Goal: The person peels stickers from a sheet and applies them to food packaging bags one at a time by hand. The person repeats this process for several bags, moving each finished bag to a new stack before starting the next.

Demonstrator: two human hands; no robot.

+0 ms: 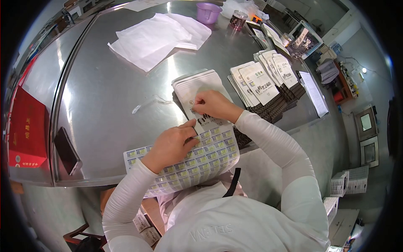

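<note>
Left hand (172, 143): laid over the sticker sheet, thumb and forefinger apart near its upper edge.
Right hand (215, 106): fingers curled, tips at the face of the top pouch; cannot tell whether they are closed on anything.
Sticker sheet (203, 161): rows of small yellow-green labels; overlaps the near end of the pouch stack, lower part over the counter's near edge.
Pouch stack (197, 82): white, dark print, lying in front of the person.
Further pouches (260, 84): fanned in overlapping groups, right of the stack.
Counter (109, 105): shiny metal.
Far side: white sheets (151, 40), purple bowl (208, 13), jar (238, 20).
Left side: dark phone (67, 151), red item (27, 130) beyond the seam.
</note>
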